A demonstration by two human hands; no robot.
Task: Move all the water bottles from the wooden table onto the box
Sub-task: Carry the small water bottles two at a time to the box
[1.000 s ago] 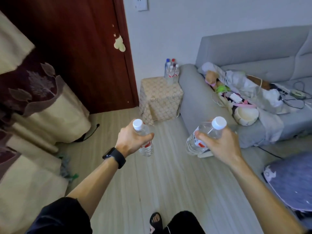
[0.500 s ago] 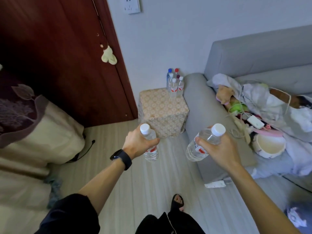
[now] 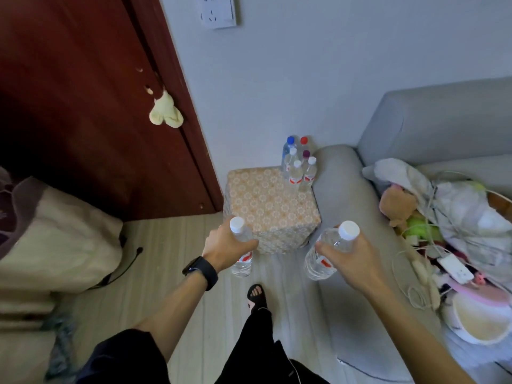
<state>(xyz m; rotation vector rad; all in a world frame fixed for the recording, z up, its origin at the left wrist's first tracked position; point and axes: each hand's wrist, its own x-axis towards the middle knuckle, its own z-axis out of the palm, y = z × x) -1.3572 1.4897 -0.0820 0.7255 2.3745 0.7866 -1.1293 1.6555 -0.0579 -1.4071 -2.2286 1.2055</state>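
each hand grips a bottle above the floor, short of the box [image 3: 273, 209]. left hand [image 3: 225, 245] has its fingers wrapped round the left bottle [image 3: 241, 250], hiding its middle. right hand [image 3: 350, 260] is clamped on the right bottle [image 3: 325, 254], tilted. a cluster of bottles [image 3: 299, 166] stands at the box's far right corner, overlapping; exact count unclear.

Six bottles [image 3: 298, 165] stand on one box [image 3: 273, 209]; two bottles [image 3: 241, 249] are in hand.

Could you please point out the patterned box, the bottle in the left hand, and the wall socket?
patterned box [image 3: 270, 206]: head view, bare top.
bottle in the left hand [image 3: 237, 225]: head view, white cap.
wall socket [image 3: 219, 11]: head view, faceplate.
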